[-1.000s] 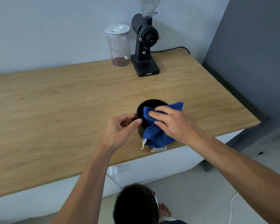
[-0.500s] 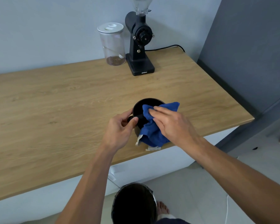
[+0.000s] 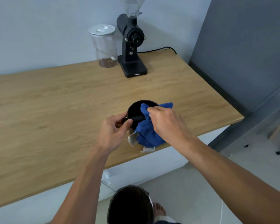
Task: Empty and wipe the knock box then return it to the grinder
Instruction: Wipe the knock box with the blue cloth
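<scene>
Black and round, the knock box (image 3: 135, 110) stands near the front edge of the wooden counter (image 3: 55, 110), well apart from the grinder (image 3: 131, 46) at the back wall. The left hand (image 3: 114, 131) has its fingers closed on the near rim, at the end of the cross bar. The right hand (image 3: 166, 122) pinches a blue cloth (image 3: 146, 133) and presses it into the box. A glass jar (image 3: 104, 46) stands just beside the grinder. A dark bin (image 3: 129, 206) is on the floor below.
</scene>
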